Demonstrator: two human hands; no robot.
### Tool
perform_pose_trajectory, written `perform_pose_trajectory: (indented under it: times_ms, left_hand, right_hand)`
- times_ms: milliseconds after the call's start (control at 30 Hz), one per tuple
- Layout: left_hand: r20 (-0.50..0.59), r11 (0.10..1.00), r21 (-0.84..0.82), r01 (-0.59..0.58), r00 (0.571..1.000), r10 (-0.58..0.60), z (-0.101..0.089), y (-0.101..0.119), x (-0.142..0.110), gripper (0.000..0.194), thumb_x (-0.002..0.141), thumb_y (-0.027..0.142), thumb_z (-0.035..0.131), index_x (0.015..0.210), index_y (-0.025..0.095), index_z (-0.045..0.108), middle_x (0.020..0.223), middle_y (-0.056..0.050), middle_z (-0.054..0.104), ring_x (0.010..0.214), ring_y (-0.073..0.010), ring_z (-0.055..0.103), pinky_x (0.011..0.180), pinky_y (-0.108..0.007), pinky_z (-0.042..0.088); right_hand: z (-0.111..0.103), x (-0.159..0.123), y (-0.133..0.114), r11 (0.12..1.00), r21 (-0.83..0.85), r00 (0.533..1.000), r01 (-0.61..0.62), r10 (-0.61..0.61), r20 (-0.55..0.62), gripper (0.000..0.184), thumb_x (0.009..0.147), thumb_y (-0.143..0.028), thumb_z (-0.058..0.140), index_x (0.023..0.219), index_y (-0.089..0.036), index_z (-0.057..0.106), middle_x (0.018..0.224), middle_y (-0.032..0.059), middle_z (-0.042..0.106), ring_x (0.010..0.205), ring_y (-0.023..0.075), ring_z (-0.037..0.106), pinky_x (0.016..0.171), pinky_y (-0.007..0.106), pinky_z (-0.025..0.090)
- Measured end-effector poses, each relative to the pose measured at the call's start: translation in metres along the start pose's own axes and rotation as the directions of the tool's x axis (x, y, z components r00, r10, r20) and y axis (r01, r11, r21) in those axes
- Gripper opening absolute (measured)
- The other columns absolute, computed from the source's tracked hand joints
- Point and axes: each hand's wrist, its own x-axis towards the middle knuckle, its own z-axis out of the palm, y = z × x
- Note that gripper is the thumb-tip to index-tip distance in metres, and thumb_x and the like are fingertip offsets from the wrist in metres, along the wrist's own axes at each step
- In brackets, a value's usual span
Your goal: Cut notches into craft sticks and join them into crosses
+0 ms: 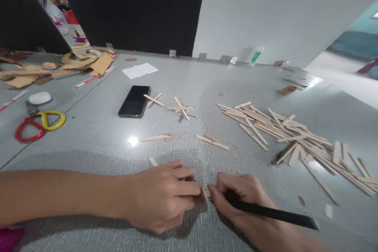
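Low in the middle, my left hand is closed with its fingertips pressed on a small piece of craft stick, mostly hidden under them. My right hand grips a slim black tool, its handle pointing down to the right. Its tip is hidden, so I cannot tell whether it is a knife or a pen. The right fingertips meet the stick piece close to the left ones. Just beyond my left hand, the end of another craft stick shows. Cut sticks lie farther ahead.
A loose pile of craft sticks spreads on the right. Crossed sticks lie beside a phone. On the left are scissors, a white mouse-like object and cardboard scraps. A panel stands along the back.
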Motion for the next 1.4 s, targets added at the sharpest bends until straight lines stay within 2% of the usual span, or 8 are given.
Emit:
perform_pose_trajectory:
  times_ms: [433,800,900,967,1100,1200,1400]
  left_hand:
    - [-0.005,0.999,0.037,-0.022,1.0,0.022,-0.0009,0.0002,0.0004,0.031,0.096,0.013,0.057,0.122,0.002,0.07,0.108,-0.009,0.072,0.091,-0.0249,0.057,0.075,-0.042,0.046]
    - [-0.005,0.998,0.063,-0.013,1.0,0.013,-0.0024,0.0022,0.0005,0.03,0.097,0.013,0.056,0.122,0.003,0.07,0.11,-0.009,0.073,0.089,-0.0238,0.055,0.072,-0.042,0.044]
    - [-0.001,0.998,0.055,-0.018,1.0,0.018,-0.002,0.0025,-0.0003,0.031,0.098,0.014,0.056,0.123,0.002,0.069,0.11,-0.01,0.073,0.09,-0.0244,0.056,0.073,-0.042,0.045]
    - [0.0,0.999,0.044,-0.022,1.0,0.022,-0.0016,0.0022,-0.0005,0.031,0.097,0.014,0.056,0.122,0.002,0.069,0.11,-0.01,0.073,0.09,-0.0245,0.056,0.074,-0.043,0.046]
    - [0.0,0.999,0.044,-0.018,1.0,0.018,-0.0013,0.0014,0.0,0.031,0.097,0.014,0.057,0.122,0.002,0.069,0.112,-0.01,0.073,0.09,-0.0247,0.056,0.075,-0.043,0.046]
    - [-0.001,0.999,0.048,-0.021,1.0,0.021,-0.0017,0.0015,-0.0001,0.029,0.097,0.015,0.057,0.121,0.003,0.07,0.113,-0.01,0.073,0.09,-0.0247,0.057,0.075,-0.043,0.046]
    - [0.003,0.999,0.038,-0.018,1.0,0.018,-0.0034,0.0022,-0.0003,0.029,0.096,0.013,0.058,0.12,0.003,0.07,0.109,-0.01,0.073,0.09,-0.0246,0.058,0.076,-0.042,0.048]
  right_hand:
    - [0.0018,0.0005,0.004,1.0,0.019,1.0,0.01,-0.01,0.014,0.046,0.108,-0.034,0.047,0.07,-0.024,0.022,0.066,-0.0078,0.018,0.057,0.0121,0.019,0.048,0.03,0.018]
    - [-0.0004,-0.0026,0.0025,0.999,-0.049,0.998,0.021,-0.018,0.061,0.045,0.107,-0.032,0.047,0.069,-0.024,0.025,0.065,-0.0078,0.022,0.057,0.0113,0.022,0.048,0.029,0.02]
    - [-0.0002,-0.0021,0.0057,1.0,-0.03,1.0,0.003,-0.002,0.026,0.046,0.107,-0.033,0.048,0.069,-0.024,0.024,0.064,-0.0079,0.021,0.057,0.0116,0.021,0.048,0.028,0.019]
    - [-0.0005,-0.0024,0.0083,0.997,0.048,0.999,-0.053,0.052,0.015,0.048,0.107,-0.035,0.049,0.068,-0.025,0.025,0.059,-0.009,0.024,0.051,0.0097,0.025,0.045,0.026,0.021]
    - [-0.0017,-0.0043,0.0106,0.963,0.206,0.983,-0.174,0.156,0.098,0.045,0.105,-0.036,0.058,0.066,-0.025,0.04,0.048,-0.0097,0.042,0.04,0.0082,0.044,0.041,0.022,0.031]
    - [-0.0027,-0.0054,0.0095,0.964,0.204,0.984,-0.17,0.154,0.092,0.045,0.104,-0.033,0.062,0.065,-0.024,0.042,0.047,-0.0086,0.049,0.04,0.0076,0.045,0.042,0.02,0.032]
    - [-0.0028,-0.0055,0.0094,0.957,0.218,0.98,-0.193,0.178,0.087,0.045,0.103,-0.033,0.063,0.064,-0.023,0.043,0.046,-0.0087,0.049,0.039,0.0071,0.046,0.041,0.019,0.032]
